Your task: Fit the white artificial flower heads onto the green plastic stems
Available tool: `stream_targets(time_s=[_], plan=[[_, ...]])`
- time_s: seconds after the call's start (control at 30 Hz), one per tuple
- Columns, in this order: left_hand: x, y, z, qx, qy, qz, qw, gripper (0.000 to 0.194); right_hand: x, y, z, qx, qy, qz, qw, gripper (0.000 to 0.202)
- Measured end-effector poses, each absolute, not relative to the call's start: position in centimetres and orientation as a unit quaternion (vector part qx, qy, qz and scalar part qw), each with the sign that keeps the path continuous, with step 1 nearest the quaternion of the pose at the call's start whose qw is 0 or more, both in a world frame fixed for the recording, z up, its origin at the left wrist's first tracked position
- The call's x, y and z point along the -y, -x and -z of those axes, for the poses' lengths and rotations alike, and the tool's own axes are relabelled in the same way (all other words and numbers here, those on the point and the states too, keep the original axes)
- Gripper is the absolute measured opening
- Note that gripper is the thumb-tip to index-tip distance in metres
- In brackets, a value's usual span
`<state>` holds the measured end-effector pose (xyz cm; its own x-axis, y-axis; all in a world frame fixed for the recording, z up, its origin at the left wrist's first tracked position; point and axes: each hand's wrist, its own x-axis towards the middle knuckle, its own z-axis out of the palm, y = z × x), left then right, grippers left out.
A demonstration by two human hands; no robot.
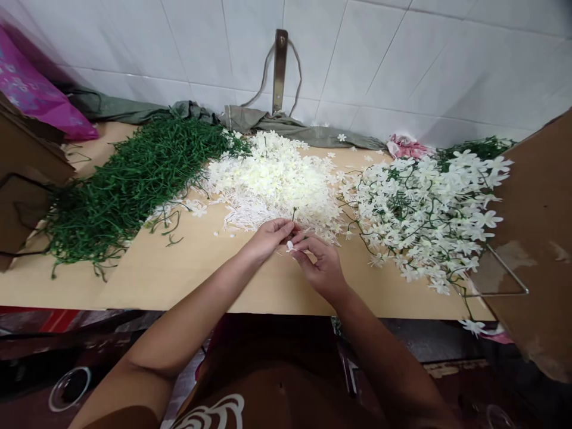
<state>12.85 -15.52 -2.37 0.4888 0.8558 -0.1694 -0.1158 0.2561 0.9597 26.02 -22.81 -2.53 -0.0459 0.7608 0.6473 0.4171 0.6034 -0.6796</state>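
Note:
My left hand [269, 236] pinches a thin green stem [294, 213] that sticks up above its fingertips. My right hand [320, 262] meets it from the right and holds a small white flower [290, 245] between thumb and forefinger, right at the left fingertips. Both hands rest over the wooden table [187, 268], just in front of a heap of loose white flowers [277, 179]. A pile of green stems [134, 179] lies to the left. Finished sprays of white flowers on green stems [429, 214] are stacked to the right.
A cardboard box [536, 238] stands at the right edge, another brown box [22, 179] at the left with a pink bag [36, 95] behind it. Grey-green cloth [268, 122] lies along the white tiled wall. A metal bracket [280, 68] hangs on the wall.

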Motion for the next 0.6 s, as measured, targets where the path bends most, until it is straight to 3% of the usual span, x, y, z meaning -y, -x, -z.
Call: stream_targets(time_s=[0.1, 0.43, 0.6], plan=[[15.7, -13.0, 2.0, -0.358, -0.505, -0.364, 0.696, 0.044, 23.2, -26.3, 2.9, 0.708, 0.419, -0.166, 0.545, 0.010], [15.8, -13.1, 1.7, -0.334, -0.482, -0.349, 0.730, 0.031, 24.6, -27.2, 3.8, 0.635, 0.465, -0.319, 0.527, 0.014], [15.6, -12.9, 2.0, -0.320, -0.485, -0.348, 0.736, 0.043, 24.4, -28.5, 3.2, 0.592, 0.491, -0.325, 0.550, 0.018]])
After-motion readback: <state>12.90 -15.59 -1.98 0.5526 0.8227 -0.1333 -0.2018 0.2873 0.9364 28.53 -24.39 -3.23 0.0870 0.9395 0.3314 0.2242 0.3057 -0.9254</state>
